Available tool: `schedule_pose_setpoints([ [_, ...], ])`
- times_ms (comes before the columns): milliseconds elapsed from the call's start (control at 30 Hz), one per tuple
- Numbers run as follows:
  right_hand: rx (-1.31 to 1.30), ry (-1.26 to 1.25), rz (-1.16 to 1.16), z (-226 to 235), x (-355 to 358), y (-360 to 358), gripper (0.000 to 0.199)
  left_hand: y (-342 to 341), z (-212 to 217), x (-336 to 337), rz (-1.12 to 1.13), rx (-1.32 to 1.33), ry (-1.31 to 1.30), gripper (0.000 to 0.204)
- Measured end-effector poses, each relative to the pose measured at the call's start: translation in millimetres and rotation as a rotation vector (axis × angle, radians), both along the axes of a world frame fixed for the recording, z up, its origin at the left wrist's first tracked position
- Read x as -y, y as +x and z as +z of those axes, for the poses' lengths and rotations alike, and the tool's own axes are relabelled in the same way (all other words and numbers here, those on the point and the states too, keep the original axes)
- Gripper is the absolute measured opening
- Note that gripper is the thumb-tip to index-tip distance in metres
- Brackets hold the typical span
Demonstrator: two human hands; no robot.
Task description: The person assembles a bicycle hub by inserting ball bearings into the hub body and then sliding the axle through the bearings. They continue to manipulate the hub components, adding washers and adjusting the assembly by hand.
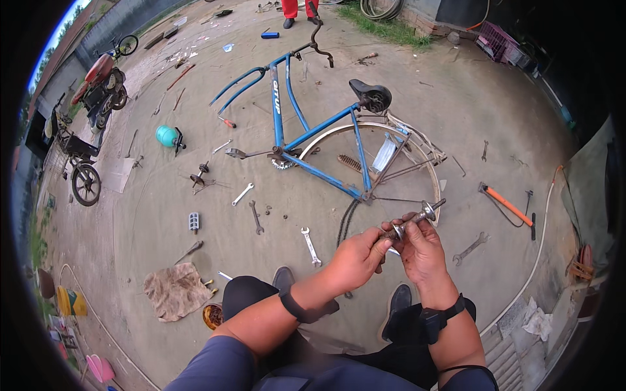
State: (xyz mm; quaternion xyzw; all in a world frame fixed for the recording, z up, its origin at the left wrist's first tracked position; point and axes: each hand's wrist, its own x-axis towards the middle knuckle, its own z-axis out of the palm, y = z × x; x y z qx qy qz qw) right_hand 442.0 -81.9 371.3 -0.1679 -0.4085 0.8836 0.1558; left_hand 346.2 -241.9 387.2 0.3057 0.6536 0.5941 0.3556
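Observation:
My left hand (360, 255) and my right hand (420, 251) are close together, both closed on a metal axle (428, 210) with round shiny cups on its shaft. The axle slants up to the right, its threaded end poking out past my right fingers. Part of the shaft is hidden by my fingers. Just beyond lies a blue bicycle frame (319, 135) on its side, with a black saddle (370, 95) and a pale rear wheel rim (437, 189). A black chain (346, 220) hangs down near my left hand.
Wrenches (311, 247) are scattered on the ground, with a pedal (194, 222) and a brown rag (177, 291) at left. An orange hand pump (508, 204) lies at right. A teal canister (167, 135) stands farther left. Someone in red trousers (298, 8) stands at the back.

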Motion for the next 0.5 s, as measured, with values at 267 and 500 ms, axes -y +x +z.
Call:
schedule_pose_setpoints([
  [267, -0.023, -0.014, 0.004, -1.3, -0.2, -1.6, 0.019, -0.7, -13.5, -1.2, 0.121, -0.604, 0.004, 0.038],
  [500, -0.046, -0.004, 0.016, 0.2, -1.7, 1.3, 0.022, -0.9, -5.1, 2.7, 0.052, -0.356, -0.021, 0.038],
])
